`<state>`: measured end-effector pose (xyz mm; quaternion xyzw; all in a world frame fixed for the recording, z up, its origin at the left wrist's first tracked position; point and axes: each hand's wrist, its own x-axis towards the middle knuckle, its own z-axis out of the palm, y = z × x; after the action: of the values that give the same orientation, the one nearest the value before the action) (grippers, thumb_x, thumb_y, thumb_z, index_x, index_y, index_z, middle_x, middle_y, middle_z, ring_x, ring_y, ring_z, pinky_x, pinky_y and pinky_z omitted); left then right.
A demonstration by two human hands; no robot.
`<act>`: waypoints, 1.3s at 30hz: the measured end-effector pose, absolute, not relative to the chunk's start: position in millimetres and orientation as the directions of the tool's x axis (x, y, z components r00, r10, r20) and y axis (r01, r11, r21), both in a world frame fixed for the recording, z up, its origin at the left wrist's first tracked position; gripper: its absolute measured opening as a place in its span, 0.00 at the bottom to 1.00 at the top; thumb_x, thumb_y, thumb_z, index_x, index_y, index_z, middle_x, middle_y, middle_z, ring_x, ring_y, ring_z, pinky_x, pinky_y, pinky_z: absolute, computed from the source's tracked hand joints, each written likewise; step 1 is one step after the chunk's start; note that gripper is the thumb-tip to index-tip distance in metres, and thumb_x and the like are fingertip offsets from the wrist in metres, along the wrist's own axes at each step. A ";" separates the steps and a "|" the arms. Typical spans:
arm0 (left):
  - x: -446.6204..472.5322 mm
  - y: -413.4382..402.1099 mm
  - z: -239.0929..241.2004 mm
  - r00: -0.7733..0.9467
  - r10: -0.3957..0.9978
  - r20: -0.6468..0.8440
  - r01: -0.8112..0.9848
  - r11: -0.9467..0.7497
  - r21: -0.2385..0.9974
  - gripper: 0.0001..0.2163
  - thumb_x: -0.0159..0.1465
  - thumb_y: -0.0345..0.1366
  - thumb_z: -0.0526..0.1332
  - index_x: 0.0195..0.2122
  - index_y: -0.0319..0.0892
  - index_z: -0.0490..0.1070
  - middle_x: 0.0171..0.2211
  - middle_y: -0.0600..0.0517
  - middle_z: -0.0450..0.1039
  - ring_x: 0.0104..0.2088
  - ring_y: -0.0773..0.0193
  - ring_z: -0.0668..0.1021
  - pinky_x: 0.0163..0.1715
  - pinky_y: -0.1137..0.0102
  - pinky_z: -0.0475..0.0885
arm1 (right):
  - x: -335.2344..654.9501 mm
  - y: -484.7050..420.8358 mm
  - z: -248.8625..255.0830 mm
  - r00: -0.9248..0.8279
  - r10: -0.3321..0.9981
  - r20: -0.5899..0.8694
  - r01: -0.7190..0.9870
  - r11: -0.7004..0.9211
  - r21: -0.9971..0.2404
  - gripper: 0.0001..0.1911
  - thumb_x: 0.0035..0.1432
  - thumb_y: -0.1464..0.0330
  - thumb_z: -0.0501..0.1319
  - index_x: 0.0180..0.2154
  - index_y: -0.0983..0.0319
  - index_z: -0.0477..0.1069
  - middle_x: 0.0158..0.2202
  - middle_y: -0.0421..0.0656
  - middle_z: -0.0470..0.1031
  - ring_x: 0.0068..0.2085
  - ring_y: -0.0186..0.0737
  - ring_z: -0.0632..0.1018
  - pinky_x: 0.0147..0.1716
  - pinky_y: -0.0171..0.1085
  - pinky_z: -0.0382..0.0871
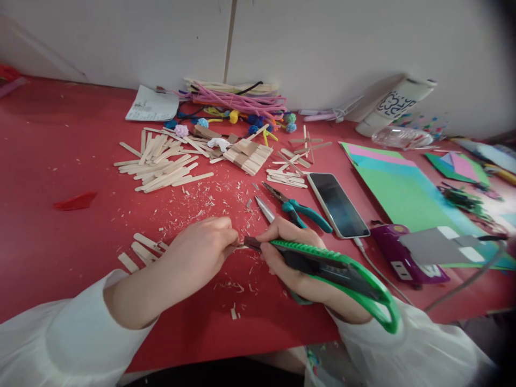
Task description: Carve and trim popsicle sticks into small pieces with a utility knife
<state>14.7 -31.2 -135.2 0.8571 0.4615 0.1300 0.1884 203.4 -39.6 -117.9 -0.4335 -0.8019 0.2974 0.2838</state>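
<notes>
My right hand is wrapped round a green utility knife, its blade end pointing left toward my left hand. The fingers of my left hand are closed in a pinch on a small wooden stick piece, mostly hidden by the fingertips. Knife tip and wooden piece meet or nearly meet between the hands. Wood shavings lie scattered on the red table around them. A few cut craft sticks rest beside my left forearm. Scissors lie just beyond my right hand, partly covered by it.
A pile of craft sticks and a bundle of sticks lie farther back. Teal-handled pliers, a phone with a cable, a purple power bank and green paper sheets are to the right. Pipe cleaners line the wall.
</notes>
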 end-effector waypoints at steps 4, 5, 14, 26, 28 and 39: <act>15.3 -31.9 -134.9 0.529 0.848 0.030 0.748 -0.483 0.454 0.09 0.57 0.22 0.54 0.23 0.40 0.63 0.24 0.55 0.63 0.26 0.68 0.67 0.26 0.72 0.58 | 199.4 -38.7 -111.5 -0.489 0.857 0.163 0.531 0.441 -0.724 0.05 0.52 0.75 0.53 0.27 0.60 0.62 0.18 0.32 0.61 0.18 0.26 0.64 0.18 0.28 0.58; 15.4 -32.3 -135.1 0.523 0.852 0.025 0.756 -0.477 0.449 0.09 0.57 0.22 0.54 0.22 0.40 0.62 0.24 0.55 0.63 0.25 0.68 0.67 0.26 0.72 0.58 | 198.2 -37.8 -108.5 -0.491 0.862 0.125 0.537 0.413 -0.736 0.04 0.51 0.75 0.53 0.27 0.60 0.61 0.18 0.32 0.62 0.18 0.27 0.65 0.18 0.29 0.59; 16.0 -33.2 -137.7 0.521 0.853 0.025 0.762 -0.478 0.437 0.09 0.58 0.24 0.53 0.22 0.41 0.64 0.24 0.54 0.64 0.25 0.67 0.68 0.25 0.72 0.59 | 193.1 -33.8 -113.5 -0.357 0.931 -0.080 0.479 0.109 -0.871 0.05 0.53 0.70 0.53 0.26 0.59 0.59 0.16 0.34 0.67 0.17 0.32 0.72 0.17 0.30 0.65; 14.9 -33.3 -134.6 0.519 0.855 -0.008 0.779 -0.469 0.415 0.09 0.61 0.27 0.52 0.28 0.41 0.70 0.28 0.52 0.68 0.29 0.65 0.72 0.29 0.71 0.64 | 198.0 -23.0 -131.8 -0.260 0.916 -0.304 0.068 -0.297 -0.952 0.09 0.48 0.63 0.57 0.28 0.59 0.57 0.14 0.32 0.70 0.12 0.31 0.71 0.09 0.27 0.64; 15.6 -32.6 -133.1 0.522 0.853 -0.012 0.776 -0.469 0.422 0.09 0.60 0.26 0.52 0.28 0.41 0.70 0.28 0.52 0.68 0.29 0.65 0.72 0.29 0.71 0.64 | 199.4 -24.9 -129.5 -0.284 0.921 -0.268 0.110 -0.246 -0.963 0.09 0.50 0.63 0.57 0.28 0.59 0.57 0.15 0.32 0.70 0.13 0.31 0.71 0.11 0.28 0.64; 16.7 -33.2 -133.2 0.515 0.857 -0.026 0.768 -0.448 0.458 0.10 0.57 0.21 0.52 0.23 0.40 0.65 0.25 0.54 0.63 0.26 0.67 0.68 0.25 0.72 0.58 | 203.5 -42.7 -123.7 -0.550 0.783 0.290 0.478 0.580 -0.659 0.06 0.51 0.76 0.54 0.30 0.59 0.60 0.17 0.32 0.65 0.16 0.26 0.66 0.17 0.27 0.58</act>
<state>16.7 -33.2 -133.2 0.8443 0.4813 0.1049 0.2112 203.5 -42.7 -123.7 -0.3753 -0.8402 0.2628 0.2900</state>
